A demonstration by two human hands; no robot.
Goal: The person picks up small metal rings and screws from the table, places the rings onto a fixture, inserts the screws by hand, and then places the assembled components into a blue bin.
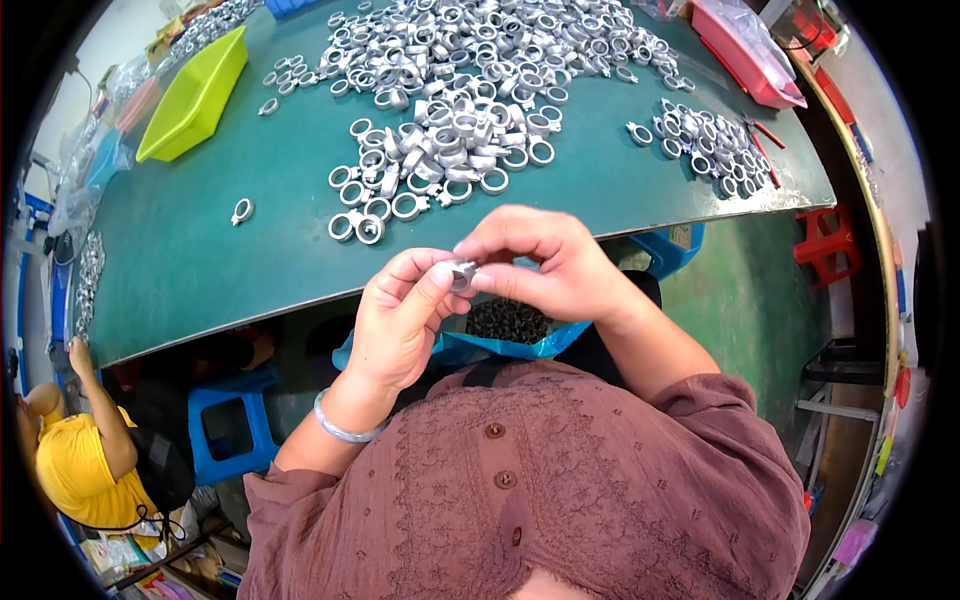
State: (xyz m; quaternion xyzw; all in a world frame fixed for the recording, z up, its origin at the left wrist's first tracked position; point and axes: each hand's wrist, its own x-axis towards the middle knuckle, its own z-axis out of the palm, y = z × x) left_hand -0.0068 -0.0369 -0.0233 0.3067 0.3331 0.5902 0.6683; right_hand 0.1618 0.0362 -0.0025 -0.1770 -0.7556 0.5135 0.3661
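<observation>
Just past the near edge of the green table, both my hands meet around a small grey metal ring (462, 276). Thumb and fingers of my left hand (395, 320) pinch its left side. From the right, my right hand (560, 265) is closed, its thumb and index finger at the ring's right edge; my fingers hide part of it. A big pile of similar metal rings (460, 130) with small side lugs covers the middle of the table, beyond my hands. One stray ring (243, 210) lies apart to the left.
A blue bag (450, 350) in my lap holds dark small parts (507, 321). A smaller ring pile (710, 145) lies right, beside red-handled pliers (768, 134). Green (195, 95) and pink (740, 50) trays flank the table. At left, a person in yellow (90, 460) sits near a blue stool (232, 425).
</observation>
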